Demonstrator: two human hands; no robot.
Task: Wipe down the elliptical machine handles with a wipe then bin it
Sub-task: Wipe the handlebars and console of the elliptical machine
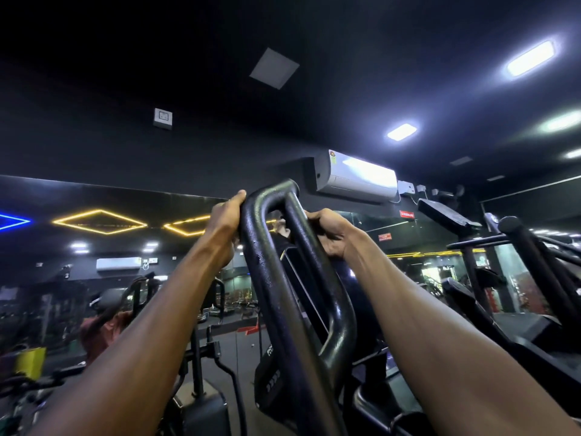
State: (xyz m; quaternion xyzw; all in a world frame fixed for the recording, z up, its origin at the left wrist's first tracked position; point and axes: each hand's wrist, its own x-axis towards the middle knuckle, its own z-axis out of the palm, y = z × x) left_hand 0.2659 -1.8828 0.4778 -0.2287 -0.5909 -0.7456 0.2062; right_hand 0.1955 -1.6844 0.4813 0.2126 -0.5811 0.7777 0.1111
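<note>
The black looped elliptical handle (283, 278) rises through the middle of the head view, its bend at the top. My left hand (224, 226) is wrapped on the loop's left tube just under the bend, thumb on top. My right hand (327, 236) curls around the right tube at about the same height. A small pale patch (282, 228) shows between the two tubes by my right fingertips; I cannot tell whether it is the wipe. No bin is in view.
A second black handle (522, 243) and a console (446, 215) stand to the right. An air conditioner (355, 179) hangs on the wall straight ahead. A mirror wall on the left reflects a person in a cap (103, 316). A yellow object (31, 360) sits low on the left.
</note>
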